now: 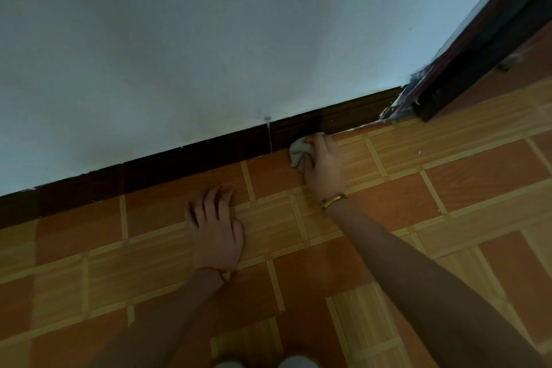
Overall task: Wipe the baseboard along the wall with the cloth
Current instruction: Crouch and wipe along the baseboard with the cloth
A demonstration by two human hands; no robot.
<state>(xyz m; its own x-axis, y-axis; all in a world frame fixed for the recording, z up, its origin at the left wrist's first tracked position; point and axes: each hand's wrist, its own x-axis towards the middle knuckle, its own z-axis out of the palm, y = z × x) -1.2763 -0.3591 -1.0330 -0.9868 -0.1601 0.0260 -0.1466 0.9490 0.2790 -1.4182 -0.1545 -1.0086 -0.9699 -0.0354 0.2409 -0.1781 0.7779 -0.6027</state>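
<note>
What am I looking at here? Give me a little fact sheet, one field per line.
setting: someone low on a tiled floor facing a pale wall
right hand: holds a crumpled pale cloth against the dark baseboard
left hand: empty, flat on the floor, fingers spread
wrists: gold bracelet on the right, red string on the left
to the right: dark door frame where the baseboard ends
baseboard joint: a seam just left of the cloth
</note>
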